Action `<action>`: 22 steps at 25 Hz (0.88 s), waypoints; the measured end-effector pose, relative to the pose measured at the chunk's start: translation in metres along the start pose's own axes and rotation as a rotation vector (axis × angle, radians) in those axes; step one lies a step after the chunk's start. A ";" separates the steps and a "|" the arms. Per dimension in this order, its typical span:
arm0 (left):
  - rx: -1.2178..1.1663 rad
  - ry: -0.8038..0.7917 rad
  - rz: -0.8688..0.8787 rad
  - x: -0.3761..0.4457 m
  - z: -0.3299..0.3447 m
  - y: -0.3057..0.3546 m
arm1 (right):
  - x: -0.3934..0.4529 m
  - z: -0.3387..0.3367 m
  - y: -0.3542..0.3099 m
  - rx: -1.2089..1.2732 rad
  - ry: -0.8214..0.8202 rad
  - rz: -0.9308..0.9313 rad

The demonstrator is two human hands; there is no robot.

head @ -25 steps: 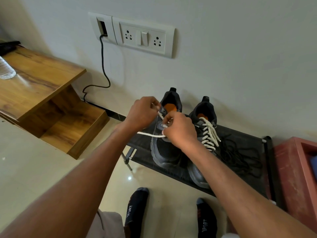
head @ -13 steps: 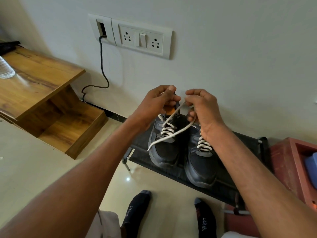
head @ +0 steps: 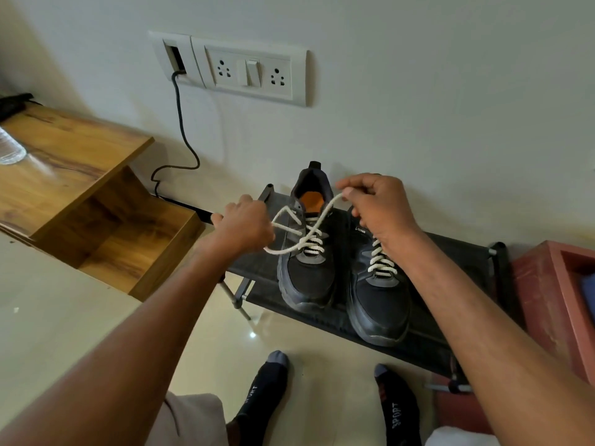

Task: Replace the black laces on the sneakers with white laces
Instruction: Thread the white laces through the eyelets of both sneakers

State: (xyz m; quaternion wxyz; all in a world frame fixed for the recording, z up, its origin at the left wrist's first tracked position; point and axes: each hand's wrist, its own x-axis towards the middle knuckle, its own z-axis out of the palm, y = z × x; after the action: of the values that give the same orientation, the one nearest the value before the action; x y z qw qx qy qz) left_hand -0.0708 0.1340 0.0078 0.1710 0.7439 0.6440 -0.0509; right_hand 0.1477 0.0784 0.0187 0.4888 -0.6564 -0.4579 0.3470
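**Two hands draw white lace ends apart over the left-hand sneaker**

Two black sneakers stand side by side on a low black rack [head: 428, 346] against the wall, long axes running from the viewer toward the wall: toes point at the person, heels at the wall. The left-hand sneaker [head: 306, 278] shows an orange insole and a white lace [head: 310, 243] threaded through its eyelets, its two free ends crossing above the tongue. The left hand [head: 244, 225] has its fingers curled around one end, which loops out to the left of the shoe. The right hand [head: 376, 201] pinches the other end between thumb and fingertips, raised near the heel collar, so that strand slants up to the right. The right-hand sneaker [head: 380, 300] is partly behind the right wrist and already carries white lacing.

A small white logo sits on the inner collar of the right-hand sneaker, too small to read surely. The person's dark socks [head: 397, 413] bear the word "SPORT".

The floor [head: 58, 317] is glossy pale tile. On the plain light wall sits a white switch plate [head: 251, 70] with two sockets and a rocker switch; a black cable [head: 182, 123] hangs from a slot beside it. A stepped wooden shelf unit [head: 80, 188] stands to the left, a reddish box [head: 553, 304] to the right.
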 end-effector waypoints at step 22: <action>-0.789 0.026 0.277 0.014 0.008 0.025 | 0.005 0.040 0.016 -0.188 -0.021 -0.030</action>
State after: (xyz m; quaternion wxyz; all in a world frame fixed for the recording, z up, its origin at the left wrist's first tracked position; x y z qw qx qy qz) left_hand -0.0427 0.1418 0.0007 0.4398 0.7016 0.5100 0.2326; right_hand 0.1170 0.0942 -0.0083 0.4256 -0.6888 -0.5032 0.3021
